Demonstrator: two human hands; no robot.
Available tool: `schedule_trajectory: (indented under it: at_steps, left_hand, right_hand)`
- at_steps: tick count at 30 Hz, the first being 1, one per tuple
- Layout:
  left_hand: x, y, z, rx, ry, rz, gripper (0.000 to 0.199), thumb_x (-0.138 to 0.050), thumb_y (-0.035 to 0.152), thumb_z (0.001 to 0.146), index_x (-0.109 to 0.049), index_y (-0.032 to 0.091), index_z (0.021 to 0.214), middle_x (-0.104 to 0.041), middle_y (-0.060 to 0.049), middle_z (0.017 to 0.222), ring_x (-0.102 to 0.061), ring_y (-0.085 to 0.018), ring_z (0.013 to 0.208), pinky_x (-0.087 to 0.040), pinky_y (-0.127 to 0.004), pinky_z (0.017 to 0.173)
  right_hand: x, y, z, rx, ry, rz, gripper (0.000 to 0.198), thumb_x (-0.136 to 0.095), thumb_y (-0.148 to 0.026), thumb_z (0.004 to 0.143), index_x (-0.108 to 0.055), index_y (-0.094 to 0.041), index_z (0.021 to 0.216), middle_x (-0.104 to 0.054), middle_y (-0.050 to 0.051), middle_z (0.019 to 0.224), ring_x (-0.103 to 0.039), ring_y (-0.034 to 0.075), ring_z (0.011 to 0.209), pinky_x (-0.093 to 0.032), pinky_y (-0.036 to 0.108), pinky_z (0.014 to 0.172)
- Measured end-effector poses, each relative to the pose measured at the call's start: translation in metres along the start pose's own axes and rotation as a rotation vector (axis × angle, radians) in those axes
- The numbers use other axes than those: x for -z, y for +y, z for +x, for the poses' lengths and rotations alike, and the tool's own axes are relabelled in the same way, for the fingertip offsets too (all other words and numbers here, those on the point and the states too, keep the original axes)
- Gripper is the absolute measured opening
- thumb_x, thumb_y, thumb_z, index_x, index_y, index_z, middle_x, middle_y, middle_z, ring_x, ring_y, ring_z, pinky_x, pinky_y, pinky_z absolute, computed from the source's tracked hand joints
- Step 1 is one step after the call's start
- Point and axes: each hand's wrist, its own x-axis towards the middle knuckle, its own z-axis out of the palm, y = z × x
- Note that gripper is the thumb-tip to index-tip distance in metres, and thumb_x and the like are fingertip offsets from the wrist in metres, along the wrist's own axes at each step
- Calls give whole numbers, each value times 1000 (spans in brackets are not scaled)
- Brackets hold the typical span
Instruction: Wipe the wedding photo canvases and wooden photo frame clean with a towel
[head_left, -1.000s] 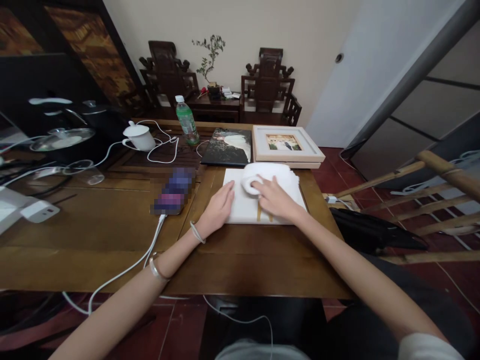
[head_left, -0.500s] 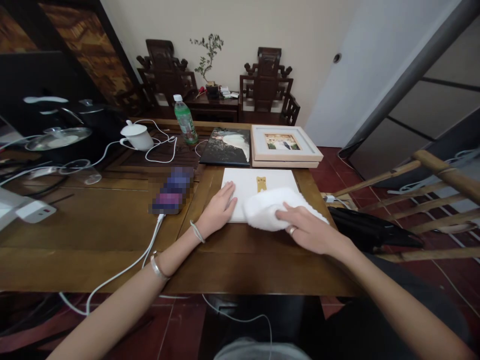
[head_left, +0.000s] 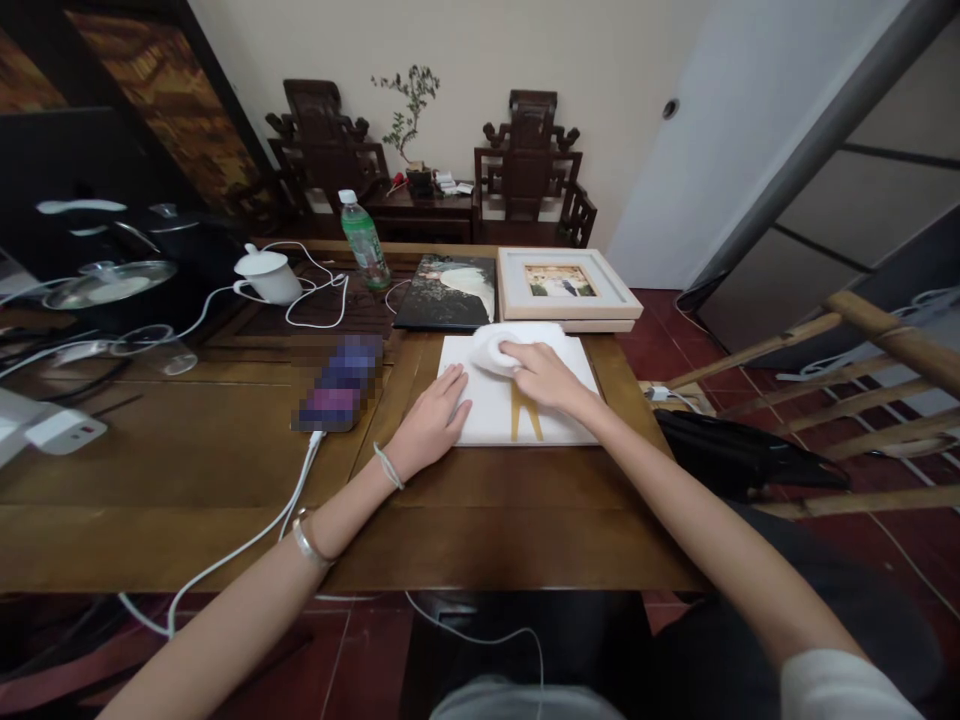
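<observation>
A flat white panel with a gold-coloured two-legged piece on its face lies near the table's right end. On the panel's left edge rests my left hand, flat, with its fingers stretched out. My right hand grips a fluffy white cloth, pressed on the panel's upper part. The cloth and that hand hide the top of the gold piece.
Behind the panel lie a dark photo panel and stacked light-wood picture frames. A green-labelled bottle, a white lidded cup and a phone on a white cable stand or lie leftward. A bamboo chair is at right.
My right hand has moved the cloth from the panel's lower right up to its upper part. The gold piece's legs now show. My left hand stays on the left edge.
</observation>
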Motion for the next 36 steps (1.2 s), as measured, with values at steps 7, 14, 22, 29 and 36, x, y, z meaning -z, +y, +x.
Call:
schedule_trajectory:
  at_steps: [7, 14, 22, 29, 36]
  left_hand:
    - [2, 0, 0, -14, -3, 16, 48, -37, 31, 96, -47, 6, 135, -42, -22, 147, -35, -31, 140, -29, -50, 116]
    - [2, -1, 0, -12, -37, 33, 48, -37, 31, 96, -46, 4, 135, -39, -23, 149, -32, -31, 142, -27, -49, 117]
    - [3, 2, 0, -11, -42, 49, 47, -36, 29, 96, -45, 5, 136, -40, -22, 149, -31, -31, 142, -27, -49, 117]
    - [1, 2, 0, -12, -44, 63, 48, -35, 29, 96, -45, 3, 135, -39, -24, 148, -32, -32, 142, -27, -49, 117]
    - [1, 1, 0, -12, -21, 5, 47, -38, 29, 95, -47, 7, 135, -41, -20, 149, -32, -31, 142, -26, -48, 117]
  right_hand:
    - [-3, -18, 48, -26, -98, 1, 33, -38, -11, 74, -63, -18, 95, -70, 10, 98, -59, 27, 86, -40, 32, 76]
    - [33, 35, 10, -194, 46, 34, 29, -38, -12, 67, -62, -17, 84, -70, 8, 96, -58, 26, 87, -42, 32, 76]
    - [41, 19, -103, -136, 0, -72, 24, -38, -15, 70, -60, -21, 79, -60, 3, 66, -56, 24, 68, -43, 35, 77]
    - [58, 7, -146, -216, -83, 24, 29, -44, -19, 73, -68, -23, 89, -69, 6, 91, -61, 26, 87, -45, 39, 82]
    - [27, 28, -68, -170, 96, -2, 28, -39, -15, 74, -61, -20, 91, -66, 6, 81, -59, 25, 78, -44, 36, 75]
